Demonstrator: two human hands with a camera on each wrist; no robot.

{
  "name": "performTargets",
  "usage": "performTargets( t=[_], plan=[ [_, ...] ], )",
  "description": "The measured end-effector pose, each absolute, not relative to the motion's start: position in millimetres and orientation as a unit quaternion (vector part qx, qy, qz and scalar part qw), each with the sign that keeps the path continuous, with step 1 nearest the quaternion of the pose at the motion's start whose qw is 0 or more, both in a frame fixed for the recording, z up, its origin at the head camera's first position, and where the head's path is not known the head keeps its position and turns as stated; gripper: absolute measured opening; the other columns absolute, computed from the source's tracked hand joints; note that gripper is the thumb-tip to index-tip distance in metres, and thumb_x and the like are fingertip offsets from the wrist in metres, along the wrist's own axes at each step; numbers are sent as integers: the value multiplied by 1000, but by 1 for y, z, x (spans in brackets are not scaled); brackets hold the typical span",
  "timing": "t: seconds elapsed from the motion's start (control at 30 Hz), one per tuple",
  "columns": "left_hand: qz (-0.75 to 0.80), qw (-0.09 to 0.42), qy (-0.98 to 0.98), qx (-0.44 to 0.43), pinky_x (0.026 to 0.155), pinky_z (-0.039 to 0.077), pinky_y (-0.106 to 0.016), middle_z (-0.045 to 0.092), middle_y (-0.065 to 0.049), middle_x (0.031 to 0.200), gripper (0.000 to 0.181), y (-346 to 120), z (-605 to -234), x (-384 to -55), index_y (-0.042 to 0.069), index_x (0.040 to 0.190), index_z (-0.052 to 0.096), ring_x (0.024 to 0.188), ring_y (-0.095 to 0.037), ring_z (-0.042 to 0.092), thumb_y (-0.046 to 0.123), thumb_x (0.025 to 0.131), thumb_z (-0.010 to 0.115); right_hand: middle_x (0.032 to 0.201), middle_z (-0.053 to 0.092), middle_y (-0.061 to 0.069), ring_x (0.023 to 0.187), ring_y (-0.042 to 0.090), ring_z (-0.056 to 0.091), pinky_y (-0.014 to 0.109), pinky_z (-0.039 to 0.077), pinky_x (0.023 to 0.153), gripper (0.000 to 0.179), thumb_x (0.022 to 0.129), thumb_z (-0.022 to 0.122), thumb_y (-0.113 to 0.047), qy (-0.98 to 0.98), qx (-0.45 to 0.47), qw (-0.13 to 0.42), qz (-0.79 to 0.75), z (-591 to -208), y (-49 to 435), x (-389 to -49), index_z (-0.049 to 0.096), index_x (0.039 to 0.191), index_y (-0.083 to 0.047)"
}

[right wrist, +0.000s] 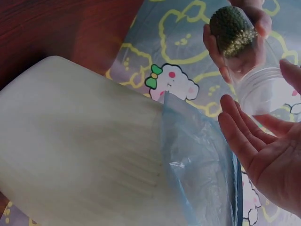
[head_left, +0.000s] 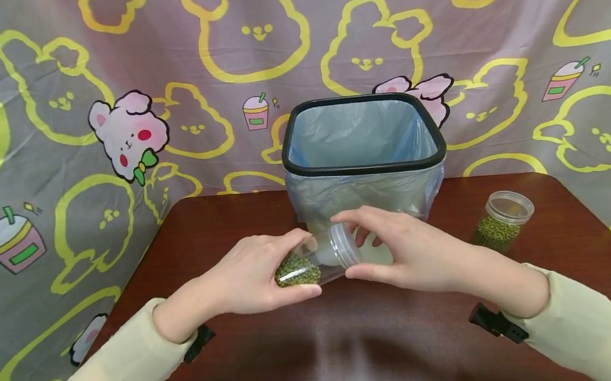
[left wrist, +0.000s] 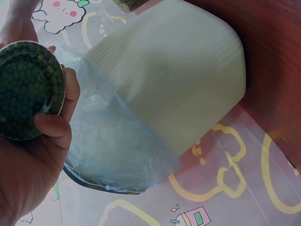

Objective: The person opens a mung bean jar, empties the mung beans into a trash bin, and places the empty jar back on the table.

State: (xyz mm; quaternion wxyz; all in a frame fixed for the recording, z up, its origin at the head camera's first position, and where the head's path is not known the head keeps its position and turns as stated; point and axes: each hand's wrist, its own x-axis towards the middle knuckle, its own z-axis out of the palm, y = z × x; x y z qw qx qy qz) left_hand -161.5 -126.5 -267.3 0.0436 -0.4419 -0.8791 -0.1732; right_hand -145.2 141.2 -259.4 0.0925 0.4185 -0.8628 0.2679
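My left hand grips a clear plastic jar by its base end and tilts it nearly onto its side. Green mung beans lie toward the bottom of this jar. At the jar's other end is a clear screw lid, with the thumb and fingers of my right hand curved around it. The left wrist view shows the jar's round base with the beans behind it; the lid is hidden there. A second lidded jar of green beans stands upright to the right of my right hand.
Behind my hands stands a pale bin with a black rim and a blue plastic liner. The dark red-brown table lies beneath. A cartoon-printed cloth hangs around its back and sides.
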Motion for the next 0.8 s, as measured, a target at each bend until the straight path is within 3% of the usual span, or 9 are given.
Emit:
performTargets(
  t=[0.23, 0.63, 0.8],
  plan=[
    [-176, 42, -879, -441, 63, 46, -25, 62, 15, 90, 51, -127, -265, -161, 18, 119, 56, 73, 0, 55, 53, 84, 68, 119, 58, -4, 100, 7, 59, 34, 51, 78, 67, 87, 72, -40, -874, 401, 93, 258, -257, 141, -144, 43, 142, -14],
    [-170, 42, -880, -442, 61, 45, -25, 60, 17, 86, 51, -127, -265, -161, 17, 118, 56, 71, 0, 53, 55, 85, 67, 113, 62, -4, 94, 6, 60, 31, 51, 71, 60, 92, 66, -41, -887, 373, 58, 268, -254, 138, -145, 45, 142, -15],
    [-167, 43, -879, -444, 61, 45, -25, 60, 17, 87, 51, -127, -264, -162, 18, 119, 56, 71, 0, 53, 55, 85, 66, 119, 59, -5, 98, 7, 57, 34, 50, 78, 60, 90, 67, -42, -883, 386, 65, 260, -255, 138, -143, 47, 141, -16]
  ],
)
